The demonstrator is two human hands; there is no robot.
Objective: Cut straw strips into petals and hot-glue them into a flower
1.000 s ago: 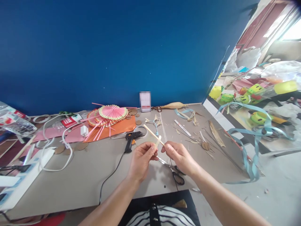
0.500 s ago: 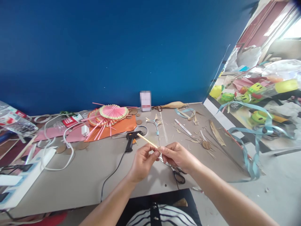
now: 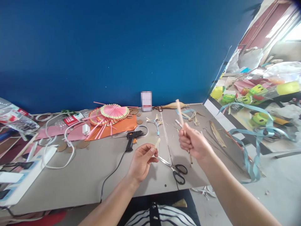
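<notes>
My left hand (image 3: 141, 160) pinches a short, pale, flat strip (image 3: 157, 142) between thumb and fingertips; its exact material is unclear. To its right, my right hand (image 3: 196, 142) is closed in a fist around a slender pale stick (image 3: 180, 111). The stick leans upright, its top rising above the fist and a thin darker end poking out below. Black-handled scissors (image 3: 180, 179) lie on the table between the hands, with the blade tips by my left fingers. Just beyond my left hand rests a black hot glue gun (image 3: 130, 141).
Pink paper fans (image 3: 113, 111) lie on orange paper (image 3: 117, 131) at the back left. A white power strip (image 3: 30, 180) and cables occupy the left side. Light-blue ribbon (image 3: 255, 141) hangs over the right edge. Dry husks (image 3: 217, 134) and thin stems lie at right, before a blue wall (image 3: 141, 47).
My hands were together on a pale stick and have moved apart. My right hand has gone right and up with a stick, while my left keeps a short strip. The scissors are more exposed.
</notes>
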